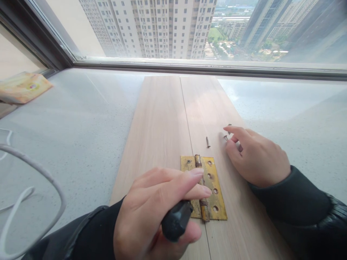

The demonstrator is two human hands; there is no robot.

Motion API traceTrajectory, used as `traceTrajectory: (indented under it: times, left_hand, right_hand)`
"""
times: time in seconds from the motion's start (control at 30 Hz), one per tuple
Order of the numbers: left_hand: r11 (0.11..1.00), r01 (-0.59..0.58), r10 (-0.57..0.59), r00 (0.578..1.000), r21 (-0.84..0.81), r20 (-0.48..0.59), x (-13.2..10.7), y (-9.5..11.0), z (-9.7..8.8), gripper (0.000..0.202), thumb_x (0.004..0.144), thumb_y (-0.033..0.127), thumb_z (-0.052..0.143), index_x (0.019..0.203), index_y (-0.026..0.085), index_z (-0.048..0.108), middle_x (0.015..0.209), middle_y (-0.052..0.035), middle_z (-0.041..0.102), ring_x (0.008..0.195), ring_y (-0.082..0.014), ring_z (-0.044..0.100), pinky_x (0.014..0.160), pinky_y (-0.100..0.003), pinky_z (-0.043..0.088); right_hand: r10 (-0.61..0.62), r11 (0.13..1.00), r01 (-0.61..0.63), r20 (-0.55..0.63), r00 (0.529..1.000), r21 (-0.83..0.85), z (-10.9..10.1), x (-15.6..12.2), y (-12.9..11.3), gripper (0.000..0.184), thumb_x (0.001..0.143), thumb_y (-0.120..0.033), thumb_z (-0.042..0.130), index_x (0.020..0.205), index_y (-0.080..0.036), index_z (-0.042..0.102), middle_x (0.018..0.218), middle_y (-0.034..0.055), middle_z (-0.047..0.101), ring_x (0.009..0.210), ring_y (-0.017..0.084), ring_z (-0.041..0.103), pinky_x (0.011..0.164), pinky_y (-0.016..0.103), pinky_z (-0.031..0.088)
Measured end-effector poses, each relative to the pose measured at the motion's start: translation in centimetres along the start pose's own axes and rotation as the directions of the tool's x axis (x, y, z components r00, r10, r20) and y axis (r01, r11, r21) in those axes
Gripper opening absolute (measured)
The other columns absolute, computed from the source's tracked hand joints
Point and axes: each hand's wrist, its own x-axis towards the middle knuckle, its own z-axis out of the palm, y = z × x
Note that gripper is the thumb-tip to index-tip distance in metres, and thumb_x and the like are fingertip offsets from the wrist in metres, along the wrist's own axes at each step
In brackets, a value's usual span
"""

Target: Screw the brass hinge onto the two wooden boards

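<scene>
My left hand [155, 207] is closed around a black-handled screwdriver [177, 222]; its shaft is hidden by my fingers. The hand is over a worn brass hinge [217, 198], covering much of its left leaf. One screw [189, 161] sits in that leaf's top hole. On the right leaf, the holes show no screws. My right hand [257, 155] rests on the board with thumb and index finger apart. Between those fingertips is a small screw [225, 137], and another screw [229, 125] shows just behind the index finger. A loose screw [208, 142] lies above the hinge.
Two pale wooden boards [159, 119] lie side by side under the hinge, which spans their seam. They rest on a speckled white sill [94, 119] below a window frame [162, 66]. At left are a white cable [51, 177] and a soft patterned packet [25, 86].
</scene>
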Motion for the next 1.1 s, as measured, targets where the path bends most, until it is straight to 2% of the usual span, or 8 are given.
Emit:
traceTrajectory:
  times: [0.1,0.27,0.43,0.57,0.63,0.77,0.9,1.1]
  left_hand:
    - [1.000,-0.007,0.007,0.999,-0.001,-0.041,0.1,-0.2,-0.1,0.052,0.088,0.028,0.067,0.134,0.011,0.050,0.102,-0.0094,0.077,0.096,-0.0162,0.070,0.088,-0.027,0.061]
    - [0.997,-0.040,0.038,0.999,0.071,0.026,0.4,-0.5,-0.6,0.037,0.083,0.036,0.073,0.105,0.007,0.064,0.092,-0.0104,0.077,0.093,-0.0173,0.070,0.087,-0.027,0.062]
    - [0.997,0.061,-0.065,0.994,-0.048,-0.085,0.0,-0.4,0.5,0.049,0.090,0.034,0.065,0.131,0.013,0.051,0.098,-0.0083,0.077,0.091,-0.0166,0.071,0.085,-0.026,0.061]
    - [0.982,0.144,-0.161,0.975,-0.122,-0.150,-0.2,-0.5,1.4,0.052,0.098,0.031,0.052,0.145,0.018,0.037,0.103,-0.0049,0.076,0.097,-0.0142,0.070,0.095,-0.026,0.057]
    - [0.984,0.121,-0.141,0.978,-0.131,-0.154,-0.1,-0.7,1.3,0.051,0.096,0.032,0.054,0.143,0.016,0.040,0.101,-0.0055,0.076,0.096,-0.0142,0.069,0.094,-0.026,0.057]
    - [1.000,0.012,-0.013,0.998,-0.024,-0.053,0.4,-1.0,0.3,0.038,0.088,0.037,0.066,0.113,0.010,0.058,0.086,-0.0106,0.074,0.084,-0.0175,0.068,0.078,-0.030,0.061]
    - [0.996,-0.050,0.057,0.993,0.071,-0.100,0.7,-0.8,-0.1,0.031,0.086,0.039,0.069,0.095,0.012,0.058,0.071,-0.0066,0.070,0.071,-0.0157,0.066,0.070,-0.033,0.060]
    - [0.996,-0.078,0.079,0.997,-0.047,0.027,1.0,0.1,0.1,0.027,0.090,0.028,0.065,0.105,0.006,0.059,0.095,-0.0117,0.075,0.093,-0.0158,0.071,0.092,-0.032,0.055]
  right_hand:
    - [-0.018,1.000,0.018,0.008,1.000,0.010,0.1,0.0,0.1,0.024,0.084,-0.027,0.048,0.099,-0.025,0.067,0.093,0.0052,0.071,0.055,0.017,0.052,0.047,0.031,0.022]
    - [0.006,0.997,-0.004,-0.024,1.000,0.077,0.2,0.0,0.0,0.016,0.083,-0.027,0.053,0.094,-0.021,0.062,0.079,0.0030,0.068,0.055,0.016,0.054,0.048,0.031,0.027]
    - [0.002,0.977,0.017,-0.085,0.996,0.212,0.1,0.0,-0.2,0.012,0.080,-0.023,0.055,0.091,-0.020,0.060,0.071,0.0004,0.063,0.053,0.014,0.053,0.050,0.030,0.037]
    - [-0.007,0.950,0.064,-0.186,0.983,0.305,-0.1,0.0,-0.3,0.009,0.081,-0.022,0.058,0.090,-0.020,0.059,0.071,0.0006,0.063,0.060,0.015,0.059,0.058,0.031,0.046]
    - [-0.009,0.940,0.085,-0.226,0.974,0.331,-0.2,0.1,-0.4,0.008,0.081,-0.023,0.059,0.089,-0.021,0.059,0.073,0.0012,0.063,0.064,0.015,0.060,0.064,0.032,0.049]
    - [0.005,0.907,0.106,-0.261,0.965,0.407,-0.4,0.1,-0.6,0.008,0.079,-0.021,0.064,0.085,-0.021,0.059,0.075,0.0018,0.063,0.066,0.016,0.059,0.067,0.034,0.050]
    - [-0.002,0.890,0.126,-0.273,0.962,0.437,-0.6,0.0,-0.8,0.008,0.079,-0.022,0.067,0.083,-0.023,0.060,0.074,0.0015,0.065,0.064,0.016,0.058,0.066,0.035,0.050]
    - [0.033,0.891,0.088,-0.257,0.966,0.445,-1.1,-0.2,-1.1,0.005,0.082,-0.026,0.067,0.084,-0.023,0.063,0.074,0.0008,0.066,0.066,0.015,0.060,0.066,0.034,0.050]
